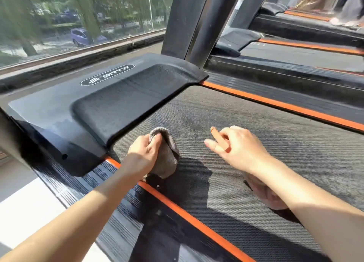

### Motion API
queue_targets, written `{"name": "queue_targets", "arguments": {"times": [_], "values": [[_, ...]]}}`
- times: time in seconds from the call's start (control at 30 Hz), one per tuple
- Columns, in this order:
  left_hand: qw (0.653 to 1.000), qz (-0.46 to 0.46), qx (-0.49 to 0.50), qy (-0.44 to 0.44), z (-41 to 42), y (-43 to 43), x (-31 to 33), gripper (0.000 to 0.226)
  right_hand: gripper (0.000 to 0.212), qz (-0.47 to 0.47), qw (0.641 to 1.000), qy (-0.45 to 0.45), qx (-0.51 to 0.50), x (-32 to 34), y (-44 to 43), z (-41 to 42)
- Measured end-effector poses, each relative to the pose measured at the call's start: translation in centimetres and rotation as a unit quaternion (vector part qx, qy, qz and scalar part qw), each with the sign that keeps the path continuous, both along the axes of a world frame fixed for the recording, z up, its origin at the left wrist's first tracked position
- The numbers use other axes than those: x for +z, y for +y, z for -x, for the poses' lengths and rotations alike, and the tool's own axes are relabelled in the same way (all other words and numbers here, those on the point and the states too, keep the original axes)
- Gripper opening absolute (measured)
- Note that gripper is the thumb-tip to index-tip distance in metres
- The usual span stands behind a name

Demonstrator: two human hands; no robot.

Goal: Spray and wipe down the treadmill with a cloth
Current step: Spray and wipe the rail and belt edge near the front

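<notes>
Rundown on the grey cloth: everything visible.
The grey fuzzy terry-like cloth is bunched into a folded wad, one fold arching over the top. The left hand grips it from its left side. It rests on the dark textured treadmill belt, beside the black plastic motor cover and orange edge stripe.

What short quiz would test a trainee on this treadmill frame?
1. True or false: the left hand grips the cloth.
2. The cloth rests on: A) the belt; B) the motor cover; C) the window ledge.
3. Fill in: the stripe along the belt's edge is ___.
Key: 1 true; 2 A; 3 orange.
</notes>
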State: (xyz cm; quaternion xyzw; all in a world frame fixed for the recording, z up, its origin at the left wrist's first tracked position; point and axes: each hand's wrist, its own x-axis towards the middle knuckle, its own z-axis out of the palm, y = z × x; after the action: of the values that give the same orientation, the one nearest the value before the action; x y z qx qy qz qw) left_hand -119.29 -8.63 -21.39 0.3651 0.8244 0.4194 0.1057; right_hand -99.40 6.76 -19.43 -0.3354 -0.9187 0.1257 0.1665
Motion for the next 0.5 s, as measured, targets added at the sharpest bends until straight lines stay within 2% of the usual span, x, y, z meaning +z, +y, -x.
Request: {"name": "queue_targets", "arguments": {"times": [0.07, 0.17, 0.2, 0.3, 0.37, 0.43, 0.5], "values": [[0.986, -0.092, 0.037, -0.136, 0.1, 0.7, 0.9, 0.038, 0.049, 0.018, 0.988, 0.152, 0.02, 0.8, 0.7, 0.2], [0.933, -0.181, 0.08, -0.301, -0.3, 1.4, 1.6, 0.027, 0.031, 0.062, 0.94, 0.336, 0.004, 1.2, 0.9, 0.8], [0.92, -0.189, 0.082, -0.332, -0.3, 1.7, 1.6, 0.025, 0.028, 0.086, 0.922, 0.378, -0.015, 1.0, 0.9, 1.0], [0.929, -0.15, 0.066, -0.333, -0.5, 1.9, 0.8, 0.026, 0.028, 0.153, 0.889, 0.428, -0.052, -0.3, 1.0, 1.8], [0.946, -0.112, 0.019, -0.305, -1.2, 2.1, 0.0, 0.03, 0.023, 0.172, 0.892, 0.411, -0.072, -1.2, 1.3, 2.4], [0.972, -0.053, -0.037, -0.227, -2.0, 2.2, -0.8, 0.034, 0.032, 0.191, 0.898, 0.387, -0.087, -2.2, 1.4, 2.4], [0.978, -0.028, -0.083, -0.189, -2.5, 2.5, -1.3, 0.032, 0.039, 0.181, 0.917, 0.343, -0.091, -2.9, 1.8, 1.9]]}}
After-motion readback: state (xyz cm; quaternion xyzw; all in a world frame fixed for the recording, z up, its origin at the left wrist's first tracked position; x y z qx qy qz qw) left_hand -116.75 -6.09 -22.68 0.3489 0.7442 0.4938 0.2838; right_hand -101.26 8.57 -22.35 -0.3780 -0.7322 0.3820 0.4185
